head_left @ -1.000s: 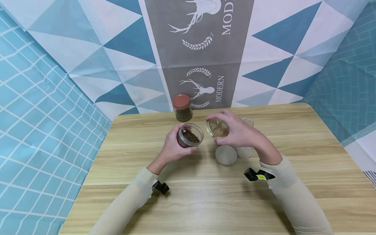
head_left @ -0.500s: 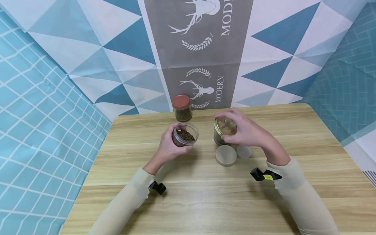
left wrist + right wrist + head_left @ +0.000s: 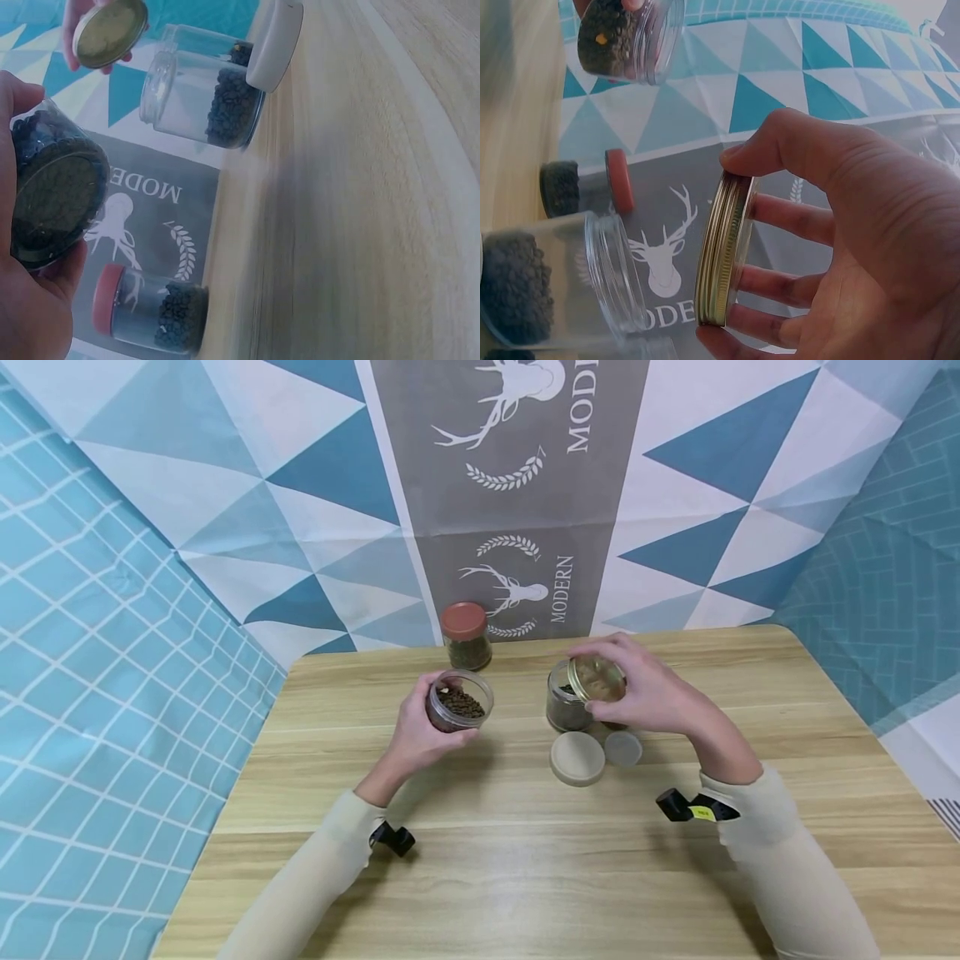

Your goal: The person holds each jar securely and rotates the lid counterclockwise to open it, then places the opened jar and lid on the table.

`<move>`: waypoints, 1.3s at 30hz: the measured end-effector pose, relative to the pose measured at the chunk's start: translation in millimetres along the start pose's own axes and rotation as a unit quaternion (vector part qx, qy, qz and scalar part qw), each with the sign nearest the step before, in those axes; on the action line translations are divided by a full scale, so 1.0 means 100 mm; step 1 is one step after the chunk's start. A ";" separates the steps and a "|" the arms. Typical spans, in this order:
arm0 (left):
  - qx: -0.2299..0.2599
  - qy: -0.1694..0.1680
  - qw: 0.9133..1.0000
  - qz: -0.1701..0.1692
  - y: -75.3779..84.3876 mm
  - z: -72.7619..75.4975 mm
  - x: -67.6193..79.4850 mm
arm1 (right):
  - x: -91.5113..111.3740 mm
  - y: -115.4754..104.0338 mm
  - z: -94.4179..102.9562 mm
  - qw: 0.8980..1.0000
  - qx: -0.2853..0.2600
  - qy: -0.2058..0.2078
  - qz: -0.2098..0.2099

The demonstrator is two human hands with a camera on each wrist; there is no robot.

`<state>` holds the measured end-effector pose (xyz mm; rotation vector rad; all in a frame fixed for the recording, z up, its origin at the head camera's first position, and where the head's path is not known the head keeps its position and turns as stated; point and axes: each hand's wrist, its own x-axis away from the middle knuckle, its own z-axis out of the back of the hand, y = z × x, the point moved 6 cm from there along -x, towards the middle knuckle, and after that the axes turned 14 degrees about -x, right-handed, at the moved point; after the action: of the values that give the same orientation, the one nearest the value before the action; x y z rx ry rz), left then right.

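My left hand (image 3: 420, 722) grips a clear jar (image 3: 442, 720) with no lid, tilted above the table and partly filled with dark brown bean-like pieces. My right hand (image 3: 652, 689) pinches a gold metal lid (image 3: 724, 251) by its rim, thumb on one side and fingers on the other. Beneath and left of that lid, an uncovered glass jar (image 3: 564, 708) stands on the table with dark pieces inside. Another jar (image 3: 241, 52) shows partly behind it in the left wrist view; my right hand mostly hides it in the head view.
A jar with a red lid (image 3: 463, 620) stands at the table's back edge against the patterned backdrop (image 3: 517, 485). In front of the open jar lie a beige round lid (image 3: 577, 758) and a smaller translucent disc (image 3: 623, 749). Bare wood (image 3: 510, 860) spreads across the front.
My right hand has moved right with the gold lid, bringing the open jar on the table into sight. My left hand has shifted left with its jar.
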<state>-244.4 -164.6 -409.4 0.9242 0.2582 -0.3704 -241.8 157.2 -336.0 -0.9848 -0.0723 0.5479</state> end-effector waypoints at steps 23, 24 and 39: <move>-0.001 0.007 1.000 0.012 -0.07 0.10 0.02 | 0.17 0.19 0.24 0.999 0.021 0.014 -0.032; -0.001 0.007 1.000 0.013 -0.07 0.10 0.02 | 0.18 0.21 0.25 0.999 0.021 0.016 -0.032; 0.009 0.018 1.000 0.020 -0.11 0.24 -0.01 | 0.29 0.33 0.43 0.998 0.031 0.027 -0.049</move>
<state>-248.4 -189.9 -403.6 0.9529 0.2690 -0.3199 -243.4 218.5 -343.9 -0.9309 -0.0552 0.4309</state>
